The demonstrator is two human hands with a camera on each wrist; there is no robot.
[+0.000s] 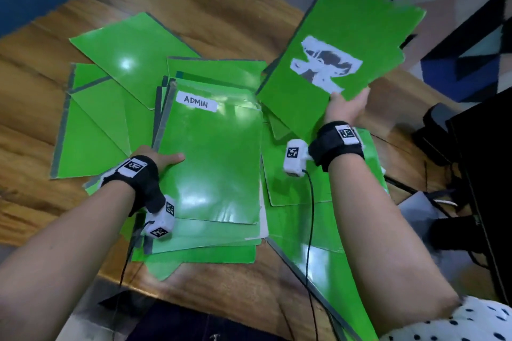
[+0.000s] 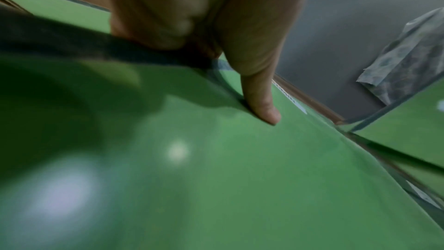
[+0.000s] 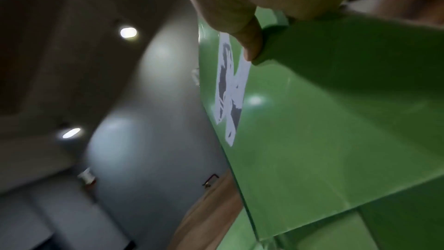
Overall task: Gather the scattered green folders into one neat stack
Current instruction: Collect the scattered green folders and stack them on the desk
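Note:
Several green folders lie scattered on a wooden table (image 1: 33,108). A rough stack sits in the middle, topped by a folder labelled ADMIN (image 1: 213,158). My left hand (image 1: 159,158) grips the stack's left edge, thumb (image 2: 261,102) lying on the ADMIN folder and fingers tucked under the edge. My right hand (image 1: 346,108) pinches the near edge of a green folder with a torn white patch (image 1: 332,58) and holds it tilted above the table at the right. In the right wrist view the thumb (image 3: 250,45) presses that lifted folder (image 3: 336,121).
More green folders fan out at the left (image 1: 94,124), the back (image 1: 133,55) and the right front (image 1: 327,257). The table's near edge runs below the stack. Black equipment and cables (image 1: 476,163) stand off the table's right side. A patterned floor (image 1: 471,44) shows beyond.

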